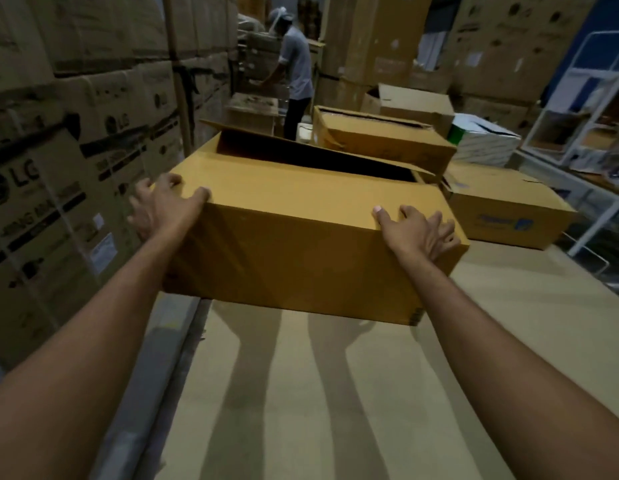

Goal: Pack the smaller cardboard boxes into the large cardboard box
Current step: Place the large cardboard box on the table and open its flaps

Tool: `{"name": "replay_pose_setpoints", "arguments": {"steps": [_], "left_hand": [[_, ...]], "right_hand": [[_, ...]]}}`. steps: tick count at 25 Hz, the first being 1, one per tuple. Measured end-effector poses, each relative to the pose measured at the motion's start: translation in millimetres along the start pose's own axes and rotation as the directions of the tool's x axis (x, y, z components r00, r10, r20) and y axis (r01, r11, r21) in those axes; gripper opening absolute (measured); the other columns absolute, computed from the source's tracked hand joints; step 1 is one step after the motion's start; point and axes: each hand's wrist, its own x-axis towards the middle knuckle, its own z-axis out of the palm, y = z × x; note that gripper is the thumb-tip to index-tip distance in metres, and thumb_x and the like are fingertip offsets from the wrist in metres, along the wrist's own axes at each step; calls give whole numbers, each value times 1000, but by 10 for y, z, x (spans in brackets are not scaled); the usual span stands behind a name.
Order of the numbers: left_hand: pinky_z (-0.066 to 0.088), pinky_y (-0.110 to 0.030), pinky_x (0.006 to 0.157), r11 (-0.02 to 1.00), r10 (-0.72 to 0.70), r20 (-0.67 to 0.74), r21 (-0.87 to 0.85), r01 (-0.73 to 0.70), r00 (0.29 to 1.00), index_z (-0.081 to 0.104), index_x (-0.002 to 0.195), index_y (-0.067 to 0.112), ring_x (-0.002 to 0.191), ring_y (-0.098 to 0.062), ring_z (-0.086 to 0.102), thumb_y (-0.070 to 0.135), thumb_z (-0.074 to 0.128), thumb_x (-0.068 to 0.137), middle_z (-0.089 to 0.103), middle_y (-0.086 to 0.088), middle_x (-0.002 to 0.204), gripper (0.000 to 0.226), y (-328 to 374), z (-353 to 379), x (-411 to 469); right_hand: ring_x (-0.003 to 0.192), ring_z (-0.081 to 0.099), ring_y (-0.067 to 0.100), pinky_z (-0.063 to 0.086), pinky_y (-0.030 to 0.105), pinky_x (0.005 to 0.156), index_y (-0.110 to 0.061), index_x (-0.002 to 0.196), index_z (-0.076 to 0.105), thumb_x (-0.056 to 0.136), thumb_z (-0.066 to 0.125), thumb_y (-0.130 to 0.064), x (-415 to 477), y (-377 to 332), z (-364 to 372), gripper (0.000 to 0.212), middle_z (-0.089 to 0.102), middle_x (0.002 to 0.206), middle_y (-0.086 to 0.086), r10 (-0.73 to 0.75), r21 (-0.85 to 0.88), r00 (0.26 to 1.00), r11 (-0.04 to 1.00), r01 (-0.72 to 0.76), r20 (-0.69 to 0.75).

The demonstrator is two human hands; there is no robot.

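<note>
A large brown cardboard box (294, 251) sits in front of me on a cardboard-covered surface (301, 393), its top flaps partly open onto a dark inside. My left hand (162, 206) grips its near left top corner, fingers curled over the edge. At the near right top corner my right hand (415, 230) lies spread, thumb on top and fingers down the right side. Behind it stand smaller cardboard boxes: one with a torn top (380, 140) and a flat one with a blue print (505, 209) to the right.
Tall stacks of printed cartons (76, 133) wall off the left side. A person in a grey shirt (294, 64) works at the far end of the aisle. A white and green box (481, 136) and white metal racks (585, 98) stand on the right.
</note>
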Motion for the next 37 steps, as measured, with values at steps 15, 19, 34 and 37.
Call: {"name": "replay_pose_setpoints", "arguments": {"steps": [15, 19, 34, 37], "left_hand": [[46, -54, 100, 971, -184, 92, 173, 166, 979, 41, 146, 0, 132, -47, 45, 79, 68, 72, 42, -27, 148, 112, 112, -36, 309], [53, -52, 93, 979, -198, 121, -19, 202, 973, 47, 139, 2, 123, -43, 54, 76, 76, 65, 52, -23, 138, 108, -31, -114, 263], [50, -33, 77, 896, -52, -117, -445, -6, 992, 62, 128, 8, 100, -22, 63, 46, 88, 75, 64, -7, 113, 71, 146, -1720, -2675], [51, -32, 79, 901, -69, -212, -433, -30, 975, 59, 134, 11, 105, -19, 60, 54, 88, 70, 62, -5, 121, 82, 324, -2041, -3206]], "right_hand": [[132, 51, 42, 49, 53, 101, -3, 143, 48, 63, 80, -77, 631, 399, -417, 113, 52, 146, 21, 271, 204, 933, 925, -321, 238], [117, 63, 36, 47, 38, 77, -2, 125, 62, 65, 79, -77, 376, 585, -462, 98, 66, 128, 16, 220, 270, 967, 931, -246, 125], [87, 62, 25, 48, 37, 73, -10, 97, 66, 64, 76, -81, -1238, 1942, -2188, 79, 68, 98, 8, 111, 466, 989, 883, -51, -102], [92, 62, 24, 53, 42, 78, -12, 104, 64, 64, 76, -81, -1439, 2238, -2551, 81, 70, 107, 11, 64, 518, 993, 855, -5, -96]]}}
